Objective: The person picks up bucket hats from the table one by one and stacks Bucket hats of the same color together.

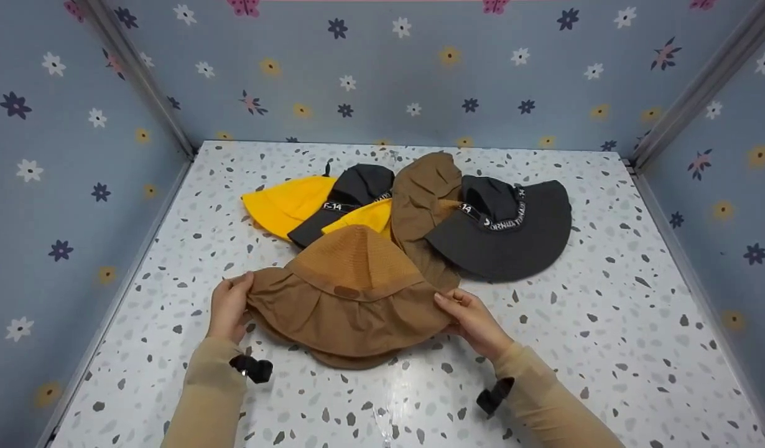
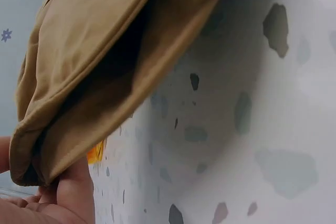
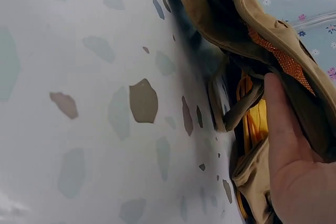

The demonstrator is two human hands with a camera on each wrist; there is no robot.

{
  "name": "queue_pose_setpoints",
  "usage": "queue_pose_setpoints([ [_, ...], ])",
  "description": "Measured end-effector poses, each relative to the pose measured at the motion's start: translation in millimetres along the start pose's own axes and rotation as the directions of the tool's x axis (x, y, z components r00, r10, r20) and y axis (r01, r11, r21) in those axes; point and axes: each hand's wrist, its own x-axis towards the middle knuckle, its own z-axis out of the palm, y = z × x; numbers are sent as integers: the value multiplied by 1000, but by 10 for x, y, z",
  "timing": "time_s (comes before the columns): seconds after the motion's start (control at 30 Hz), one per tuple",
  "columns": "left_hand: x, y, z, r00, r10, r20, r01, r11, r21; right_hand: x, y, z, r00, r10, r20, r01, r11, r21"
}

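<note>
- While both hands hold it, the tan cotton bucket hat with a mesh crown [image 1: 348, 298] lies at the near middle of the speckled white tabletop [image 1: 606, 323].
- Left hand [image 1: 228, 306]: grip pinching the left brim edge (thumb beneath, per wrist view).
- Right hand [image 1: 476, 322]: grip closed on the right brim.
- Judgement: keep tension even, brim flat, clear of the hat pile [image 1: 420, 205] behind.

Staged booth: floral walls [image 1: 420, 74], terrazzo tabletop [image 1: 606, 323].
</note>
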Motion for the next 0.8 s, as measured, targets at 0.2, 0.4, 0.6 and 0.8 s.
queue_pose_setpoints([
  [0.2, 6, -14, -63, 1000, -14, 0, 14, 996, 83, 22, 54, 9, 999, 40, 17, -39, 999, -35],
  [0.4, 22, -36, -126, 999, -37, 1, 36, 992, 122, 26, 81, 33, 997, 70, 29, -68, 996, -64],
  [0.6, 39, -66, -188, 999, -38, 15, 35, 989, 145, 18, 98, 42, 995, 94, 30, -91, 990, -107],
  [0.8, 41, -88, -237, 999, -48, 23, 43, 987, 156, 15, 125, 57, 990, 125, 67, -113, 982, -153],
])
